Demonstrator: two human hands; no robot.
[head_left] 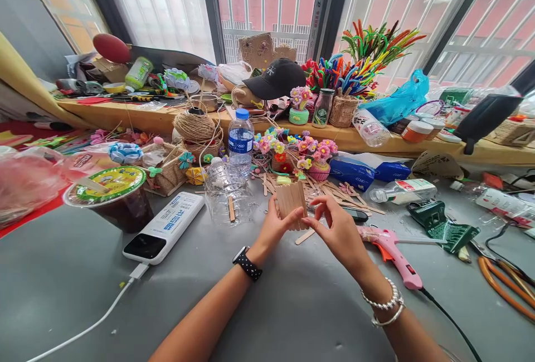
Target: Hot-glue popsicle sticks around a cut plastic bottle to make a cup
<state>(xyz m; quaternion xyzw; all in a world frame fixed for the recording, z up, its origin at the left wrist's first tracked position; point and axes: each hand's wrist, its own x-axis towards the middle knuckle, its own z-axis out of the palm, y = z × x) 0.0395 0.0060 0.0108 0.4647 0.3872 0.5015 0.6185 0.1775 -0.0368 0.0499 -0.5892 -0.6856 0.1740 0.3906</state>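
A small panel of wooden craft sticks (291, 204) stands tilted above the grey table, near the middle of the view. My left hand (273, 227) grips it from the left side, thumb across its lower front. At the panel's lower right edge is my right hand (333, 228), its thumb tip by the wood and its fingers curled apart from the thumb. Whether the right fingertips hold anything is too small to tell. Below the panel lies a loose stick (305, 236). Just right of my right hand rests a pink glue gun (395, 252).
Loose sticks (330, 192) lie behind my hands. A cut plastic bottle (228, 197), a water bottle (241, 142), a power bank (165, 228) and a lidded drink cup (112, 197) stand or lie leftward. Orange-handled scissors (501, 278) are far right.
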